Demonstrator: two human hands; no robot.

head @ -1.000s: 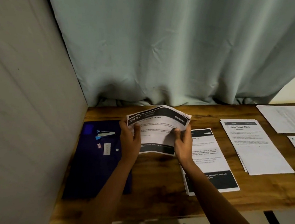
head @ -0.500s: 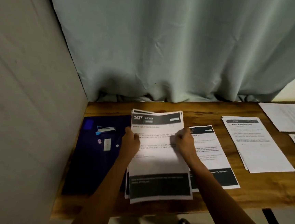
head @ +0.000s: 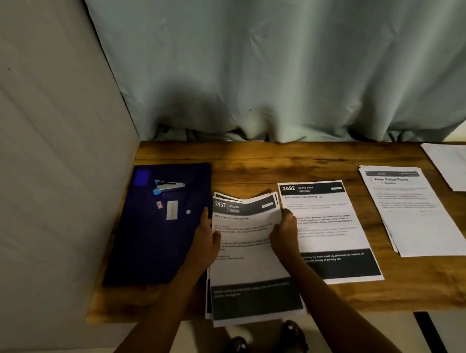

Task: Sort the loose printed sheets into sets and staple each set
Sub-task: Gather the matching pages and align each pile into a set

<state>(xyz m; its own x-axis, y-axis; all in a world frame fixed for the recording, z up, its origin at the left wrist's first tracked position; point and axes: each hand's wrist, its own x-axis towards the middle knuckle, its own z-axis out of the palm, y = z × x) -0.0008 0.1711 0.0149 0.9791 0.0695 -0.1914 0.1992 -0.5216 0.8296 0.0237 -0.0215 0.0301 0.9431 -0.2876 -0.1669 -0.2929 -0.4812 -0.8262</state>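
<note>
We are reading "2437 KITCHEN" and "Brew a cup of instant coffee" on the top sheet (head: pixel 249 262) between our left fingers (head: pixel 205 221) and right fingers (head: pixel 288 217). Just right of the right fingers, another sheet (head: pixel 331 227) is showing "2692 DINING AREA"; a stack (head: pixel 419 220) well beyond them is showing "Water Potted Plants".

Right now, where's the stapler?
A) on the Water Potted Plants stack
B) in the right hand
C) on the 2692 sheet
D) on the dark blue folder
D: the stapler lies on the dark blue folder, left of the 2437 set.
</note>
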